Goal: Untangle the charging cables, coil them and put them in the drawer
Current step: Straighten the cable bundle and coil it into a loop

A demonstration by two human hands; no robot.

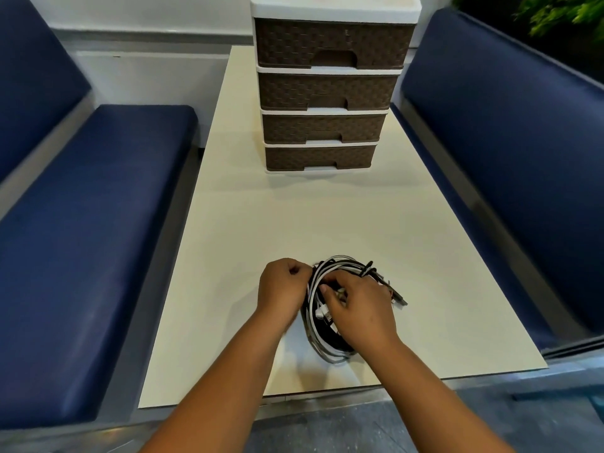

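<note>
— Where do we have the cables?
— Near the table's (pixel 228 243) front edge: our left hand (pixel 281 291) grips the black-and-white cable bundle (pixel 322 346), our right hand (pixel 361 308) pinches strands inside it.
— And the drawer unit (pixel 327 103)?
— At the far edge, all drawers closed.

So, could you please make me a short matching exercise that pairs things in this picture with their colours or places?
Things:
1. cables
2. drawers
3. benches
4. left hand

Descriptions:
A. blue, either side of the table
B. black and white, near table edge
C. brown, all closed
D. curled on the bundle's left side

Pairs: 1-B, 2-C, 3-A, 4-D
</note>
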